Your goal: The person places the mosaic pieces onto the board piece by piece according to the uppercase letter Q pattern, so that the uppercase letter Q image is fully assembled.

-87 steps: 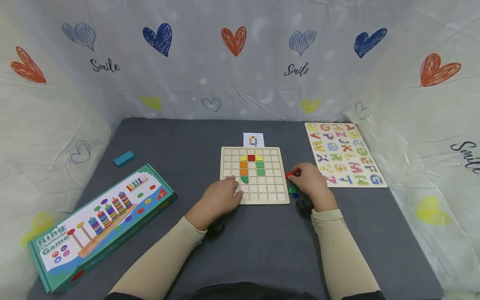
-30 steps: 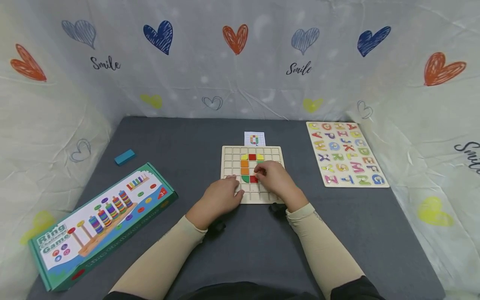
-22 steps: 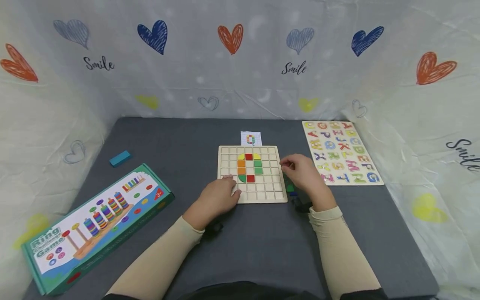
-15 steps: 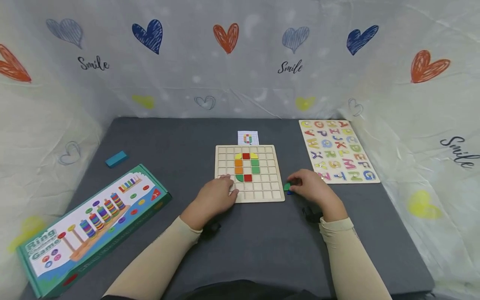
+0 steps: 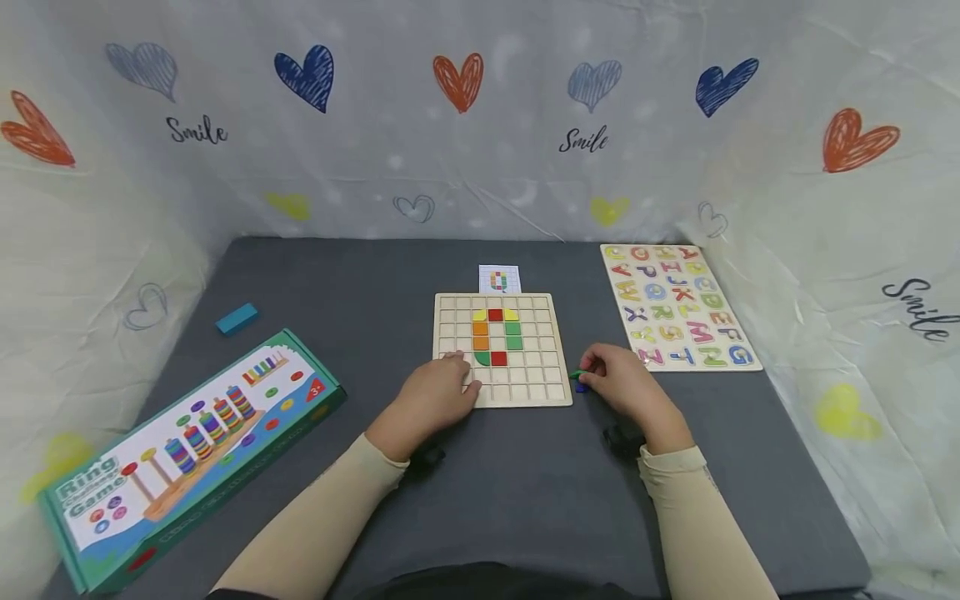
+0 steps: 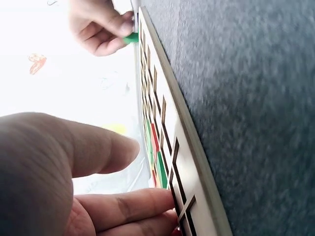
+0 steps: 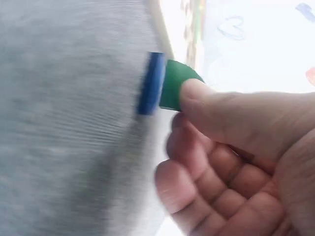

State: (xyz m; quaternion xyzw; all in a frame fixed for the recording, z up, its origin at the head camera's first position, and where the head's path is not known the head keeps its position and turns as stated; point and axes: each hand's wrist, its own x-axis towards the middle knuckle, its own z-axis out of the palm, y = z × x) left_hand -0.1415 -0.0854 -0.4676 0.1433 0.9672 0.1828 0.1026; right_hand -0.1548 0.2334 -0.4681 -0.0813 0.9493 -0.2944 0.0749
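My right hand (image 5: 624, 379) pinches a green rounded tile (image 7: 173, 86) between thumb and fingers, just off the board's right edge. Close by is a blue tile (image 7: 151, 83), low at the table surface. The wooden grid board (image 5: 525, 392) lies flat in the middle, its squares partly filled with yellow, red, orange and green tiles in an arch-like ring. On its lower left edge rests my left hand (image 5: 431, 396), fingers extended over the squares, thumb apart and nothing held. Behind the board lies a small pattern card (image 5: 498, 279) with a coloured ring figure.
At the right back lies an alphabet board (image 5: 678, 308). A green Ring Game box (image 5: 195, 458) sits at the left, with a blue block (image 5: 237, 319) behind it. A printed curtain (image 5: 360, 150) closes off the table's back and sides.
A red tile went from my right hand into the board's lower row. That hand then returned to the right of the board and picked up the green tile. My left hand stayed in place.
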